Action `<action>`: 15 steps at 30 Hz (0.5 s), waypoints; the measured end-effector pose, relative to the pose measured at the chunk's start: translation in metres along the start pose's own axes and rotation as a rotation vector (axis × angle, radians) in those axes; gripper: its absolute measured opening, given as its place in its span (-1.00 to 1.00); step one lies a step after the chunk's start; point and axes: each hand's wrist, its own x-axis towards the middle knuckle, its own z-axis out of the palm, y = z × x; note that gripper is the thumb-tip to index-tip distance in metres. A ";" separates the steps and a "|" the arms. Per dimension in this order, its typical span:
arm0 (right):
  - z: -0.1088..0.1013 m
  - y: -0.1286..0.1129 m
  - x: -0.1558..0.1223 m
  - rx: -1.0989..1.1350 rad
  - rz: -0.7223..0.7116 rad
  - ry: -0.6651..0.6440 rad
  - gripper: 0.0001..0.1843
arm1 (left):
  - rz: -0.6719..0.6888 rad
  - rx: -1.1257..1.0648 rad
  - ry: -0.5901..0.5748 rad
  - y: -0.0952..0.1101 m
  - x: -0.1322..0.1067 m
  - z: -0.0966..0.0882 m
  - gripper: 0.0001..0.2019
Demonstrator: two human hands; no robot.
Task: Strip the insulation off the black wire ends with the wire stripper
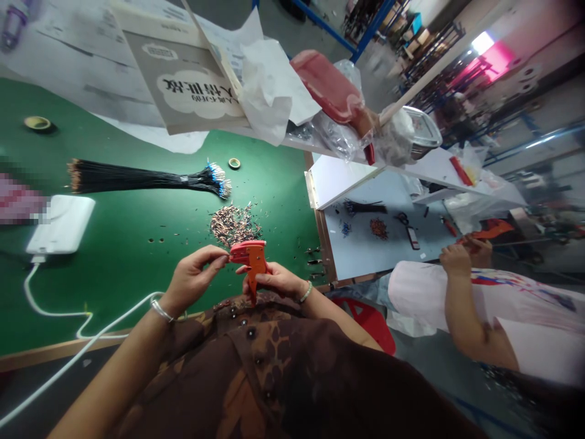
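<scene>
"Wire stripper first: where is it?"

"It's orange-red, held between the person's two hands, just in front of the patterned brown garment, at the near side of the green worktop."

"Which hand has it?"

"The right hand, wrapped round the handle. A pale beaded bracelet circles that wrist. The tool's nose points towards the left hand."

"And what is the left hand doing?"

"Its thumb and forefinger come together right at the nose. I cannot tell whether a wire is pinched there. That wrist wears a silvery bangle."

"What lies beyond the tool?"

"A loose heap of coppery bits, just past its head, with strays around it. Farther out, a bundle of black wires stretches from side to side, its blue and pale ends near the heap, its brownish ends at the left. A small ring-shaped roll sits just beside the blue ends."

"Over on the left?"

"A white box with a white cable plugged in, and a larger roll beyond it."

"And to the right?"

"A pale second worktop carries a smaller wire bundle. Beside it, a co-worker in a white shirt holds an orange tool."
</scene>
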 end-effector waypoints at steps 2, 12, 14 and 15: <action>-0.001 -0.002 0.001 -0.014 0.016 0.008 -0.32 | 0.013 0.001 -0.009 0.003 0.001 -0.001 -0.78; -0.003 -0.004 0.002 -0.066 0.013 0.060 -0.32 | 0.047 0.038 -0.074 0.016 0.006 -0.004 -0.79; -0.004 -0.002 0.003 -0.069 0.006 0.079 -0.34 | 0.052 0.047 -0.086 0.017 0.007 -0.004 -0.79; -0.005 -0.001 0.003 -0.070 0.002 0.086 -0.35 | 0.054 0.051 -0.091 0.017 0.008 -0.005 -0.79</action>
